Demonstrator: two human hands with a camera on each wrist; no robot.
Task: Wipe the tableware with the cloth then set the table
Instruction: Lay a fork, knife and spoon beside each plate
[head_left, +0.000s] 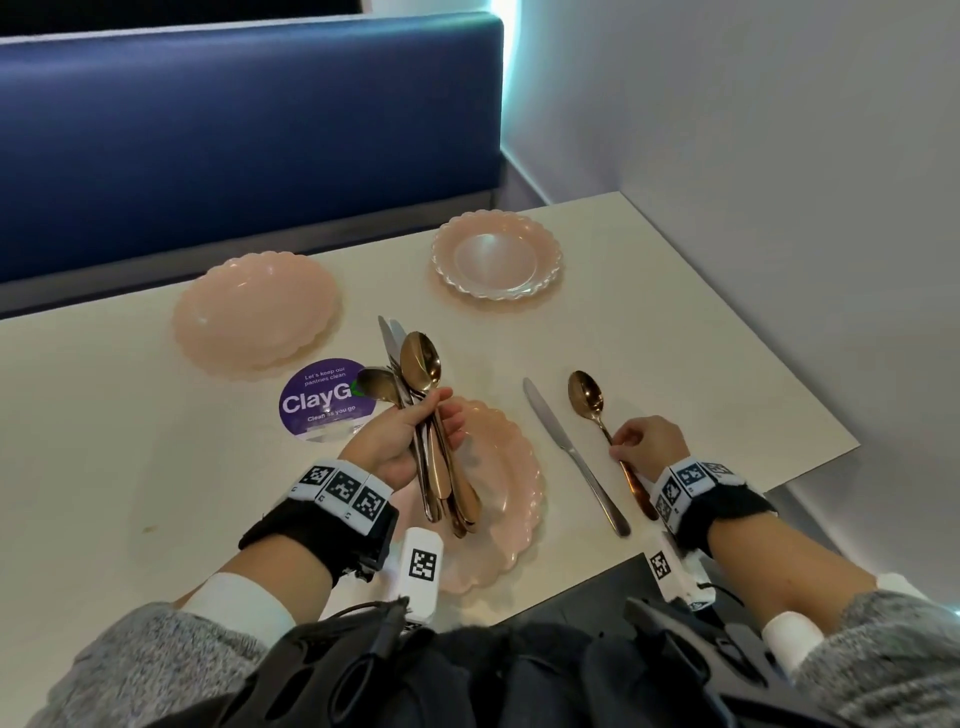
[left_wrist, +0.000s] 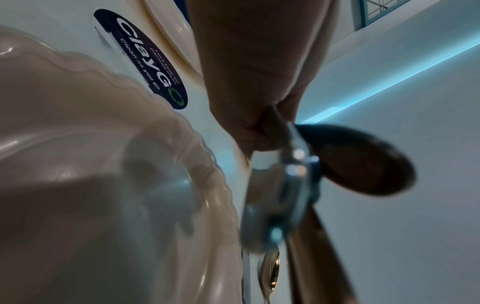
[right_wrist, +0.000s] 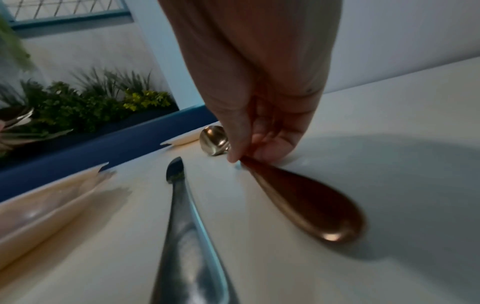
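Two hands, each holding cutlery over the table (head_left: 130, 441).
Head view: left hand (head_left: 410, 436) grips a cutlery bundle (head_left: 431, 415) above the near plate (head_left: 511, 499); right hand (head_left: 649, 441) pinches a copper spoon (head_left: 587, 400) lying beside the knife (head_left: 571, 457). Right wrist view: fingertips (right_wrist: 235, 157) pinch the glossy handle.

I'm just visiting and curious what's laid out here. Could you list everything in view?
plates: three, pale pink with scalloped rims; two at the far side of the table, one nearest the person.
knife: one, silver, flat on the table right of the near plate.
spoon: one, copper, right of the knife; handle pinched by the right hand.
bundle of cutlery: count unclear, silver and copper, held above the near plate.
sticker: one, round, purple, on the table.
table: one, off-white.
bench: one, blue, behind the table.
plants: green, beyond the bench.
left hand: grips the bundle.
right hand: on the spoon handle.
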